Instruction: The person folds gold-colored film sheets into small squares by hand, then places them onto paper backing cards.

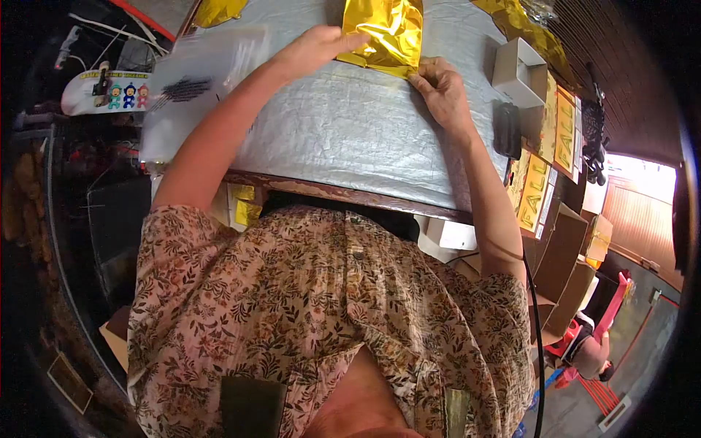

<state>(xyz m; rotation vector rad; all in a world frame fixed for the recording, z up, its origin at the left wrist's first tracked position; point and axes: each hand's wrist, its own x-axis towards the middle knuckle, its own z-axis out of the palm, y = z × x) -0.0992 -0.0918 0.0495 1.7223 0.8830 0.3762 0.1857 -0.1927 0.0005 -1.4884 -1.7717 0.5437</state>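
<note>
We find the gold foil piece at 12 o'clock, over the silver-covered table, with 2 bare hands at its near end. The left hand, towards 11 o'clock, lays its fingers over the foil's left edge; we cannot tell whether its thumb presses from beneath. The right hand, at 1 o'clock, has thumb and forefinger pinching the foil's near right corner. We see clear plastic bags between 10 and 11 o'clock, under the left forearm's side of the table, and a white board with 3 cartoon figures beyond them at 10. Between 1 and 2 sits an open white box; the black object just beside it at 2 is too dark for us to name. From 2 to 3 we read "FALL" on 2 yellow panels. Far off at 4 o'clock, we make out another person, well apart from the table.
</note>
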